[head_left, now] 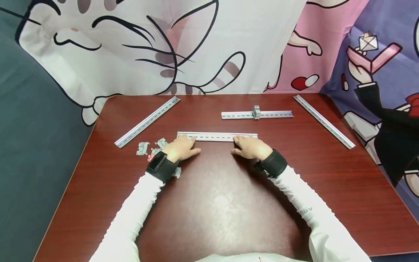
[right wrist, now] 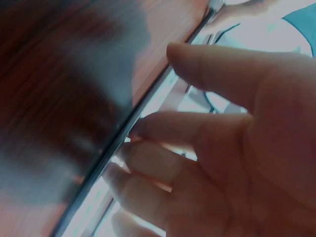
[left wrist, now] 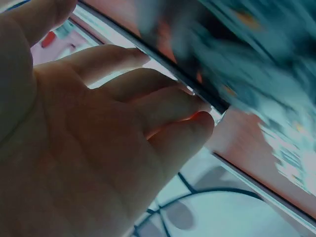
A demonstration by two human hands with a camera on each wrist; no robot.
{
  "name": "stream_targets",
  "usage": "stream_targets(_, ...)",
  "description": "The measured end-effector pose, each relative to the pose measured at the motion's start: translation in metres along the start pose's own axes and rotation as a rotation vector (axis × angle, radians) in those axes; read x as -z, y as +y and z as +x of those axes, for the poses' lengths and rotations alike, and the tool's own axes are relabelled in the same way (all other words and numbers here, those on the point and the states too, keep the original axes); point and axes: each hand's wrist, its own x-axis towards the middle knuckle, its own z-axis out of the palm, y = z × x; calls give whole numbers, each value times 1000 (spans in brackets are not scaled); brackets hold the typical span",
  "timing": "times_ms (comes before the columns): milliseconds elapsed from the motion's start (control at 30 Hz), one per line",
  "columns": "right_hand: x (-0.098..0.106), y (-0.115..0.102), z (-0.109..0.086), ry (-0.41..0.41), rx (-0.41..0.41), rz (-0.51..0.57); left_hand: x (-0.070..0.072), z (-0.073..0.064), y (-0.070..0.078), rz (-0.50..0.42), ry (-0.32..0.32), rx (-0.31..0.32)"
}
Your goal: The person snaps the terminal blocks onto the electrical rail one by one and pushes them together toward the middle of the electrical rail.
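Note:
A slotted metal DIN rail (head_left: 214,137) lies crosswise on the table in front of the person. My left hand (head_left: 180,148) touches its left end with extended fingers (left wrist: 173,103), thumb held apart. At the other end my right hand (head_left: 253,147) rests its fingertips (right wrist: 140,128) on the rail, its thumb also away from it. Neither hand wraps round the rail. Small grey terminal blocks (head_left: 142,148) lie loose beside and partly beneath the left hand, along with a red piece (head_left: 151,157); some are hidden by the wrist.
Behind, a shorter rail (head_left: 275,114) carries a cluster of grey blocks (head_left: 256,112). Slanted rails lie at the left (head_left: 147,122) and right (head_left: 324,122) of the brown table (head_left: 209,203). A printed cloth (head_left: 203,43) hangs along the back edge.

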Motion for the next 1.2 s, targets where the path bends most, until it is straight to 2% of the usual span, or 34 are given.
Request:
stream_targets(200, -10, 31, -27, 24, 41, 91, -9, -3, 32, 33, -38, -6)
stream_targets(300, -16, 39, -36, 49, 69, 125, -12, -9, 44, 41, -33, 6)
stream_targets(500, -23, 49, -48, 92, 127, 169, -20, -18, 62, 80, 13, 15)
stream_targets(700, -25, 61, -60, 100, 117, 222, -26, -20, 77, 93, 17, 31)
stream_targets(800, -26, 63, -63, 106, 102, 216, -29, -23, 81, 94, 42, 34)
stream_targets(1000, -26, 66, -64, 117, 101, 226, -37, -27, 85, 164, 128, 39)
stream_targets(1200, -24, 66, -64, 131, 80, 222, -40, -32, 80, 199, 221, -13)
